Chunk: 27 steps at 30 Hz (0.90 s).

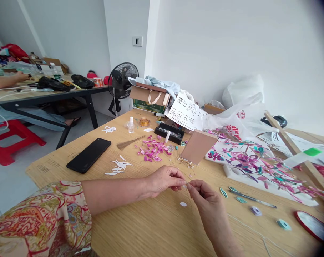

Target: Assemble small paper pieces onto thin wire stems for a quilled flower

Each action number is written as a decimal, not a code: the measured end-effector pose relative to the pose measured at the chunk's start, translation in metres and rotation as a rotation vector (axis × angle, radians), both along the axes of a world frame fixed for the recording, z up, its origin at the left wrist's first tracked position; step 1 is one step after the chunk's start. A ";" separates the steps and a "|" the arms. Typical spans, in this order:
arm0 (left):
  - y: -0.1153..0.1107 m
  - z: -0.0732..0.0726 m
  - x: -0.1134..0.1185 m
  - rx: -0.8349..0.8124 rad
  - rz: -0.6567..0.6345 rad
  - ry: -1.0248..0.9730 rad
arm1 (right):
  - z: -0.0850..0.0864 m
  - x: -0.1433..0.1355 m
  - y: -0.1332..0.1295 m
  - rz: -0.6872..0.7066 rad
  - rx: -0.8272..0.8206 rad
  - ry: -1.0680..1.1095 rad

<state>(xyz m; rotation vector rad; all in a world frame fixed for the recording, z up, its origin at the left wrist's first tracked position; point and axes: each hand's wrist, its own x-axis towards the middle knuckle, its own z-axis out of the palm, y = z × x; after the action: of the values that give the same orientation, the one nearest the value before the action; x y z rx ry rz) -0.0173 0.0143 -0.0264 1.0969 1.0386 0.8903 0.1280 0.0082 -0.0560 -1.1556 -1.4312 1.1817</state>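
My left hand and my right hand meet over the wooden table, their pinched fingertips almost touching. Between them runs a thin wire, its lower end hanging below the fingers; finer detail at the pinch is hidden. Under the fingertips lies a small white oval piece. Just beyond my hands are pearl-tipped wire stems and a pile of pink petals. To the right of my right hand are teal leaf shapes, tweezers and a lilac thread spool.
A black phone, white cut shapes and a small bottle lie at left. Pink-and-teal flower sprays spread across the right. A black tray and carton stand behind. Another person's arm rests at the far table.
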 end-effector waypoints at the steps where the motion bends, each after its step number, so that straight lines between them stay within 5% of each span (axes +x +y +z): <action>1: 0.000 0.000 0.000 -0.007 0.002 0.001 | 0.001 0.000 0.000 -0.001 0.001 0.005; 27: -0.007 0.003 0.003 0.043 0.048 0.072 | 0.003 -0.002 -0.003 0.014 -0.024 0.030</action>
<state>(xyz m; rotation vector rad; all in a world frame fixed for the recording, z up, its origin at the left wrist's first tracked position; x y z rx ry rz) -0.0145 0.0076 -0.0232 1.1511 1.1134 0.9206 0.1261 0.0056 -0.0534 -1.1412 -1.4078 1.2248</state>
